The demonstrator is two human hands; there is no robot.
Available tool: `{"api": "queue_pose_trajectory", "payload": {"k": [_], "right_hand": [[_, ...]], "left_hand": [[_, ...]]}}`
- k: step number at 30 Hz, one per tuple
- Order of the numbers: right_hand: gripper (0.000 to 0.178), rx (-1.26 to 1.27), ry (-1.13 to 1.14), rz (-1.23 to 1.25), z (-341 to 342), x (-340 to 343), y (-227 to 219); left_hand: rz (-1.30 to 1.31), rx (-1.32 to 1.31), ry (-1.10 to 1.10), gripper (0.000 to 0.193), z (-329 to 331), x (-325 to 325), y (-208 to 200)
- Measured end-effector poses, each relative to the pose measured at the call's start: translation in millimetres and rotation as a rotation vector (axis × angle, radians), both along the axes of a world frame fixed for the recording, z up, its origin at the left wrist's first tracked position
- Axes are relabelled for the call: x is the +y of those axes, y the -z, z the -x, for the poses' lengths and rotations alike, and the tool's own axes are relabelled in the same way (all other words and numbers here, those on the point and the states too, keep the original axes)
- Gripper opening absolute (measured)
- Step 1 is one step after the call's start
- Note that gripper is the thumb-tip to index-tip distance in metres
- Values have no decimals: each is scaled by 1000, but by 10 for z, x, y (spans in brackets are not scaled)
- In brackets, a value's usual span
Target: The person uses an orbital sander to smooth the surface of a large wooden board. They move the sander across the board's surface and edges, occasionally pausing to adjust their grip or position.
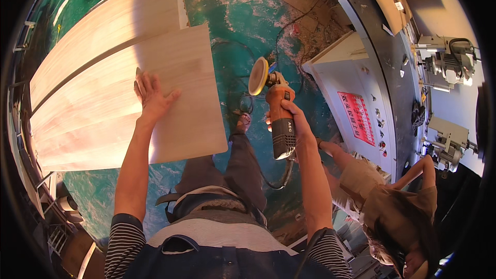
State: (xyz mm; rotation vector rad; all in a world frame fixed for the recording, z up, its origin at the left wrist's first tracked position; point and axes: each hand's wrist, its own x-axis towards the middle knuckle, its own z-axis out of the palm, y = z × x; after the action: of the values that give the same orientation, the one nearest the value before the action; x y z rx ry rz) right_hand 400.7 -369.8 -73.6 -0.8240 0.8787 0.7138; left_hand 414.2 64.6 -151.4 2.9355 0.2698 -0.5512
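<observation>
My left hand [151, 98] lies flat with fingers spread on a pale wooden panel [191, 124] at my left. A small dark pointed thing shows at its fingertips; I cannot make out what it is. In my right hand [295, 116] is an orange and black angle grinder [282, 124], gripped round its body and held off the panel's right edge. A round sanding disc [258, 76] with a yellow rim sits on the grinder's head, facing the panel. From the tool's lower end a dark cord [283, 182] hangs in a loop.
A second wooden panel [98, 36] lies beyond the first, with a dark gap between. The green floor [235, 20] carries dust and cables. At right stands a machine [361, 93] with a red sign and motors [449, 62]. Another person [392, 201] is close at my right.
</observation>
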Motion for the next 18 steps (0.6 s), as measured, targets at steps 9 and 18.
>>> {"api": "queue_pose_trajectory", "payload": {"k": [9,18], "right_hand": [[53,-28,-367,-63,-1712,761,149],[57,-83,-491,-30,-1965,1036,184]], "left_hand": [[30,84,-66,114,-1,52,-38],[13,128,-76,112,-70,2,-138]]}}
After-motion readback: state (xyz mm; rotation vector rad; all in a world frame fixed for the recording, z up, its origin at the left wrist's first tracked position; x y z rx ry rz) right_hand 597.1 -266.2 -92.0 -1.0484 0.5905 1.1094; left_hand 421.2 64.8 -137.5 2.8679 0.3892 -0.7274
